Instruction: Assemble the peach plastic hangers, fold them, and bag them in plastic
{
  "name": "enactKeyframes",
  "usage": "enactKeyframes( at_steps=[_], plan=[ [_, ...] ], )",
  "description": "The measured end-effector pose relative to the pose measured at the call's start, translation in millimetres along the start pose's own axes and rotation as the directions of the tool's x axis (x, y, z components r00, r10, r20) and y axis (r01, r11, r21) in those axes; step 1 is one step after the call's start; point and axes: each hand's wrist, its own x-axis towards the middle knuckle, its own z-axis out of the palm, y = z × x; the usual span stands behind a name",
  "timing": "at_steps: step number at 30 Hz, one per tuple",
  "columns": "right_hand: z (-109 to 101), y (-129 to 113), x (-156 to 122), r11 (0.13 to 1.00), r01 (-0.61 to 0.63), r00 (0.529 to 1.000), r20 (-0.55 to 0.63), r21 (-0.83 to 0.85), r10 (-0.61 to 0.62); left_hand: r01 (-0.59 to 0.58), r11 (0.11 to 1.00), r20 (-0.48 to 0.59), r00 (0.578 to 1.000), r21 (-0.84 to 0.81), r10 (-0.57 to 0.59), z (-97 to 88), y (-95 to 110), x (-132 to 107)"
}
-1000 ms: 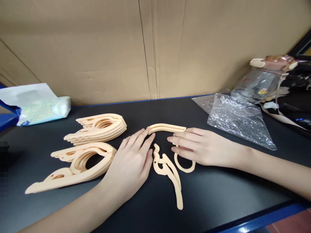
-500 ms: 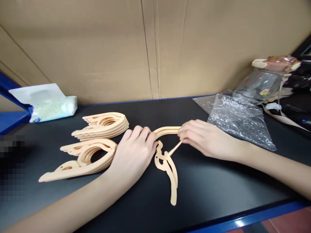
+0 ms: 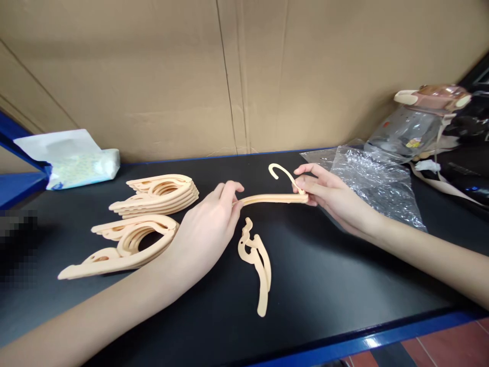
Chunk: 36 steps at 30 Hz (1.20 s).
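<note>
My left hand (image 3: 206, 229) pinches the left end of a peach plastic hanger arm (image 3: 273, 199) held level just above the black table (image 3: 328, 275). My right hand (image 3: 330, 196) grips the arm's right end together with a peach hook (image 3: 280, 173) that stands up from it. A second peach hanger arm (image 3: 256, 262) lies loose on the table below and between my hands, touched by neither.
Two stacks of peach hanger parts (image 3: 158, 193) (image 3: 128, 247) lie left of my left hand. A tissue pack (image 3: 72, 160) sits far left. A clear plastic bag (image 3: 376, 186) and a clear bottle with a pink lid (image 3: 420, 120) lie at right. Cardboard (image 3: 229, 76) backs the table.
Both hands went from lying flat on the parts to gripping them. The hanger arm and hook were lifted off the table, and the hook now points up.
</note>
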Motion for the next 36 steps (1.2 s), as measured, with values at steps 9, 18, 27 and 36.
enactKeyframes(
  at_steps=[9,18,27,36],
  plan=[
    [4,-7,-5,0.990,-0.116,0.989,0.101,0.075,0.108,0.198,0.589,0.156,0.980,-0.783,-0.122,-3.6,1,-6],
    [14,-5,-11,0.992,-0.107,0.958,0.274,0.065,0.086,0.400,0.084,0.389,0.913,-0.913,-0.123,0.7,1,-9],
    [22,3,-12,0.985,-0.161,0.921,0.368,0.065,0.127,0.480,0.039,0.473,0.873,-0.877,-0.118,3.6,5,-13],
    [26,-1,-14,0.992,-0.124,0.925,0.361,0.002,0.115,0.471,0.052,0.454,0.870,-0.881,-0.190,2.2,0,-14]
  ],
)
